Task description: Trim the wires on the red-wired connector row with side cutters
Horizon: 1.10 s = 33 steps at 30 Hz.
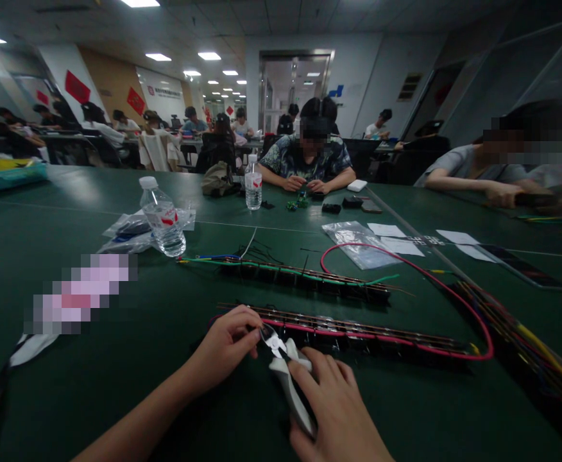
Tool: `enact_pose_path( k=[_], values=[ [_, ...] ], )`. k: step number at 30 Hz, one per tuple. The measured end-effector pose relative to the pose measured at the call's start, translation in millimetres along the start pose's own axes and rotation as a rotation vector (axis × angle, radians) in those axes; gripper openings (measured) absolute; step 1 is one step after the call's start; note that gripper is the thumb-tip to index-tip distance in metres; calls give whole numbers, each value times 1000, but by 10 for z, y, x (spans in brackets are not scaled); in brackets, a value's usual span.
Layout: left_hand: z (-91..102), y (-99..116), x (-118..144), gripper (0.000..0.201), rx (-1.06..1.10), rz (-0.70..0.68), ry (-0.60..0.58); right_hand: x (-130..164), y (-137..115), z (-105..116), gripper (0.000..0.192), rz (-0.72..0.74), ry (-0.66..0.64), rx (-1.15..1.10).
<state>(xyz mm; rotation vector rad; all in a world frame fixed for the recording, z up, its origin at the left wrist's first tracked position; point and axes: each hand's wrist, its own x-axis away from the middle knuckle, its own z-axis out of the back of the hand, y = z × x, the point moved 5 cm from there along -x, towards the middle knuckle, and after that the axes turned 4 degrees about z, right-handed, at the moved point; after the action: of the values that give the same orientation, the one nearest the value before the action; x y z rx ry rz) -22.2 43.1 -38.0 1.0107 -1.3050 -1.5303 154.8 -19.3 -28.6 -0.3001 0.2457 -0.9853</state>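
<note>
We grip the pale-handled cutters [288, 378] in our right hand [333, 410], fingers wrapped over the handles, the blades pointing up toward the near strip of black terminal blocks [358, 337] lying on the green worktop [117, 385]. Our left hand [226, 346] pinches something small at the cutter tips, right at the strip's left end, where a pink wire [454, 289] loops along it. A second strip [305, 277] lies just beyond.

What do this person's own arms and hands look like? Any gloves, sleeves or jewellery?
Both are bare. The left hand and right hand wear no gloves, and no rings or watch show. The left forearm is uncovered as far as the picture's edge, with no sleeve in view. Little of the right arm shows past the wrist.
</note>
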Motion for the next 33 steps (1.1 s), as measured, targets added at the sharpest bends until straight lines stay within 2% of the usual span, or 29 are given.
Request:
enact_pose_path(
  k=[7,12,14,21,33],
  values=[
    [-9,36,5,10,-22,-11,11,39,16,-57,64,-53,136,37],
    [-11,31,13,13,-28,-5,1,18,57,-69,32,-24,208,31],
    [-3,17,14,13,-36,0,0,12,64,-74,29,-13,228,27],
    [-8,17,13,12,-28,-12,-5,17,40,-81,49,-27,231,26],
    [-20,48,15,11,-16,-28,-6,24,28,-69,53,-24,248,26]
  ],
)
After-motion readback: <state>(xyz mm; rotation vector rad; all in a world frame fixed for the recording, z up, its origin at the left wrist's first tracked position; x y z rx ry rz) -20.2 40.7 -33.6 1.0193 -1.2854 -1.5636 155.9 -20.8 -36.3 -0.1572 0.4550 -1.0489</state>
